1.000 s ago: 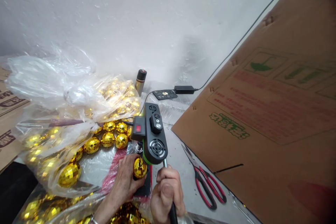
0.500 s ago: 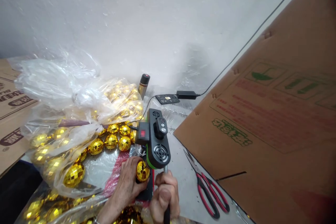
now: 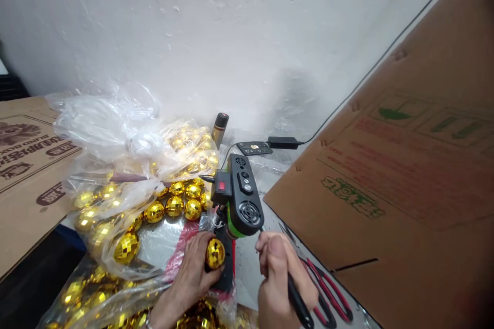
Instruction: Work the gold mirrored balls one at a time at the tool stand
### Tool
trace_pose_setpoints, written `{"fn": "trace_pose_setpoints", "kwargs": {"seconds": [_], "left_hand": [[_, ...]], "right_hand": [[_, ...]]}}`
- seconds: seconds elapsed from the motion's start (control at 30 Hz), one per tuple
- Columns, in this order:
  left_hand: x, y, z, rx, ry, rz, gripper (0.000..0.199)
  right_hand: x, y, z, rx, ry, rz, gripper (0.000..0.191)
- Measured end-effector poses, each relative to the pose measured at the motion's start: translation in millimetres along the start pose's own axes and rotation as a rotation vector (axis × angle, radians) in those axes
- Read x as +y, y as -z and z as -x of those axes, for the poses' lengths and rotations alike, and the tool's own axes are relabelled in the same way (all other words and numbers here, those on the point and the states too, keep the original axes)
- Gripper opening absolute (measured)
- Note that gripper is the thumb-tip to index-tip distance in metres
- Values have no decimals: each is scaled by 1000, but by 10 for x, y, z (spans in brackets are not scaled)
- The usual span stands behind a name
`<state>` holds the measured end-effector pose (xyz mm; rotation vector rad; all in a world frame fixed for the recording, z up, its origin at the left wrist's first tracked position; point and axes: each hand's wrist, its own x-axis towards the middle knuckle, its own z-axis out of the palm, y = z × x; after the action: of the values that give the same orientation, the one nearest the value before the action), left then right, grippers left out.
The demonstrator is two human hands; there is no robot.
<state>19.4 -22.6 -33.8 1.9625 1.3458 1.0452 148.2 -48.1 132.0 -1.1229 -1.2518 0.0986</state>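
Note:
My left hand (image 3: 195, 262) is closed around a shiny gold mirrored ball (image 3: 215, 254), holding it on the dark base (image 3: 226, 267) of a small black and green hand press (image 3: 247, 195). My right hand (image 3: 280, 277) is wrapped round the black-gripped lever (image 3: 300, 306). Its thin metal rod runs toward the front of the press, though the joint is hidden. Red-handled scissors (image 3: 334, 293) lie partly behind my right hand. Many more gold balls (image 3: 154, 212) lie left of the press, some inside clear plastic bags (image 3: 104, 123).
A tall cardboard box (image 3: 417, 185) leans in on the right; another carton (image 3: 31, 164) is at the left. Behind the press stand a dark-capped canister (image 3: 219, 128), a black patterned pad (image 3: 254, 148) and a power adapter (image 3: 284, 142) with its cable along the wall (image 3: 247, 36).
My right hand has swung right with the lever, now covering part of the scissors. The block on top of the press has sunk lower. My left hand keeps the ball at the base.

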Motion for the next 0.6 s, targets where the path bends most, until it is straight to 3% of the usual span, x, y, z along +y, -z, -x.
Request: {"fn": "trace_pose_setpoints", "kwargs": {"seconds": [0.17, 0.27, 0.33, 0.43, 0.53, 0.6], "left_hand": [[-427, 82, 551, -7, -223, -154, 86], [-527, 282, 588, 8, -288, -155, 90], [-469, 440, 369, 93, -214, -183, 72], [-281, 606, -193, 274, -118, -305, 46], [-103, 640, -704, 156, -8, -446, 37], [-25, 618, -883, 46, 75, -506, 30]], "right_hand": [[-36, -31, -32, 29, 50, -23, 40], [55, -60, 70, 31, 131, -60, 39], [97, -64, 109, 16, 164, -62, 38], [126, -59, 120, 14, 181, -59, 38], [143, -53, 133, 4, 187, -60, 37], [154, -46, 150, -3, 160, -47, 36]]}}
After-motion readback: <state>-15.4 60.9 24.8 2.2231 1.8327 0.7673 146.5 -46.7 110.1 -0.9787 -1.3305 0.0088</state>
